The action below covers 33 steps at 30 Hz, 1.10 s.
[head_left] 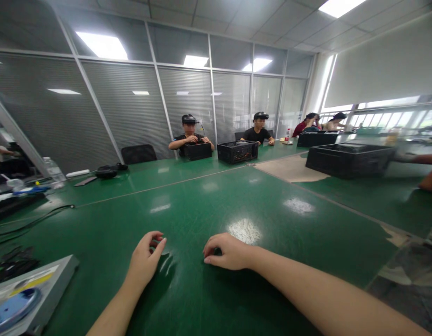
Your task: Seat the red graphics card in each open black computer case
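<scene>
My left hand (147,254) hovers over or rests on the green tabletop (187,205), its fingers loosely curled and the thumb apart from them. Nothing is in it. Across a short gap, my right hand (226,252) is bent the same way, with a space between thumb and fingers and no object visible inside. Whether either hand touches the surface I cannot tell. To the left of my left hand lies a grey metal box (63,280) with a label and a blue round item (16,308) on top, cut off by the frame edge.
Black cables (37,221) and a clear bottle (53,171) lie or stand at left. Across the table are an open black computer case (237,152) and a person (260,128); another person (189,135) handles a black box (199,151). A larger black case (349,161) sits right.
</scene>
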Available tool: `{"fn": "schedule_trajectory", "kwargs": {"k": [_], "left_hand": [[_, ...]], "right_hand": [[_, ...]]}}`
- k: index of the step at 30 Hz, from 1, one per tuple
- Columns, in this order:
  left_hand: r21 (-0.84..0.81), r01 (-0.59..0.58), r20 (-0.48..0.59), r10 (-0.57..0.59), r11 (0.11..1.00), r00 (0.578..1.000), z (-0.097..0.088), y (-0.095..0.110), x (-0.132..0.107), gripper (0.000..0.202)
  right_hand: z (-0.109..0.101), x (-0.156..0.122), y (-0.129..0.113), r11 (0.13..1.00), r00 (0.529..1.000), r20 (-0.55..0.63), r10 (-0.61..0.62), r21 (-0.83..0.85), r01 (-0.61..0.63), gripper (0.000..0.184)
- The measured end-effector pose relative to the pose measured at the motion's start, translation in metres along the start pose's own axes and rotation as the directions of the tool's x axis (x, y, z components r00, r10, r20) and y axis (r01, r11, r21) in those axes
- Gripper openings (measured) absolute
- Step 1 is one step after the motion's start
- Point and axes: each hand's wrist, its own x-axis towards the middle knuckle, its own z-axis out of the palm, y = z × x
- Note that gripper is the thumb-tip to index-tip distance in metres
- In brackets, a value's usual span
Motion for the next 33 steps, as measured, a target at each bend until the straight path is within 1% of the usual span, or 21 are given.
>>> {"fn": "schedule_trajectory", "kwargs": {"k": [3, 5, 8, 9, 11, 14, 16, 17, 19, 21, 23, 24, 26, 28, 29, 31, 33], "left_hand": [[0.004, 0.011, 0.003, -0.011, 1.000, 1.000, 0.002, -0.009, 0.003, 0.039], [-0.002, 0.021, 0.006, -0.021, 1.000, 1.000, 0.002, -0.014, 0.005, 0.040], [-0.002, 0.022, 0.011, -0.022, 1.000, 1.000, 0.002, -0.018, 0.008, 0.041], [0.000, 0.021, 0.010, -0.021, 1.000, 1.000, 0.002, -0.019, 0.008, 0.041], [-0.002, 0.018, 0.009, -0.018, 1.000, 1.000, 0.001, -0.019, 0.008, 0.042], [-0.014, 0.016, 0.023, -0.016, 1.000, 1.000, 0.002, -0.018, 0.007, 0.041], [-0.023, 0.014, 0.033, -0.013, 1.000, 0.999, 0.004, -0.018, 0.006, 0.040], [-0.025, 0.011, 0.039, -0.010, 1.000, 0.999, 0.006, -0.018, 0.006, 0.039], [-0.020, -0.004, 0.063, 0.006, 1.000, 0.998, 0.008, -0.016, 0.006, 0.037], [-0.001, -0.028, 0.088, 0.028, 1.000, 0.996, 0.011, -0.013, 0.006, 0.036], [0.019, -0.046, 0.105, 0.044, 0.999, 0.994, 0.013, -0.010, 0.006, 0.037], [0.028, -0.050, 0.110, 0.047, 0.998, 0.993, 0.013, -0.009, 0.006, 0.037], [0.044, -0.052, 0.128, 0.046, 0.998, 0.991, 0.013, -0.007, 0.006, 0.038], [0.055, -0.048, 0.149, 0.039, 0.997, 0.988, 0.013, -0.008, 0.005, 0.037], [0.059, -0.045, 0.159, 0.035, 0.997, 0.987, 0.013, -0.008, 0.005, 0.037], [0.067, -0.041, 0.174, 0.028, 0.997, 0.984, 0.012, -0.009, 0.005, 0.037], [0.076, -0.032, 0.185, 0.018, 0.997, 0.982, 0.012, -0.011, 0.006, 0.039]], "right_hand": [[-0.001, 0.001, 0.001, 0.999, 1.000, -0.021, -0.007, -0.049, 0.006, 0.016], [-0.005, 0.001, 0.001, 0.995, 0.997, -0.071, 0.011, -0.103, -0.018, 0.016], [-0.018, 0.000, 0.004, 0.980, 0.975, -0.219, 0.039, -0.181, -0.080, 0.020], [-0.024, 0.000, 0.006, 0.974, 0.959, -0.280, 0.047, -0.200, -0.106, 0.022], [-0.039, 0.001, 0.016, 0.958, 0.912, -0.403, 0.071, -0.227, -0.175, 0.026], [-0.072, 0.006, 0.044, 0.912, 0.807, -0.578, 0.118, -0.260, -0.319, 0.028], [-0.102, 0.011, 0.071, 0.847, 0.733, -0.665, 0.144, -0.300, -0.439, 0.031], [-0.119, 0.014, 0.086, 0.798, 0.700, -0.696, 0.159, -0.328, -0.506, 0.034], [-0.156, 0.016, 0.117, 0.665, 0.639, -0.742, 0.204, -0.374, -0.647, 0.043], [-0.193, 0.014, 0.148, 0.521, 0.594, -0.765, 0.248, -0.412, -0.748, 0.055], [-0.225, 0.010, 0.176, 0.407, 0.591, -0.754, 0.288, -0.462, -0.788, 0.068], [-0.239, 0.008, 0.188, 0.366, 0.601, -0.731, 0.324, -0.488, -0.792, 0.074], [-0.257, 0.007, 0.208, 0.316, 0.617, -0.665, 0.420, -0.530, -0.787, 0.085], [-0.267, 0.010, 0.223, 0.282, 0.606, -0.621, 0.497, -0.545, -0.790, 0.091], [-0.270, 0.013, 0.229, 0.266, 0.598, -0.617, 0.511, -0.548, -0.793, 0.092], [-0.276, 0.019, 0.234, 0.240, 0.592, -0.628, 0.505, -0.557, -0.795, 0.089], [-0.281, 0.025, 0.234, 0.229, 0.603, -0.624, 0.496, -0.576, -0.785, 0.082]]}}
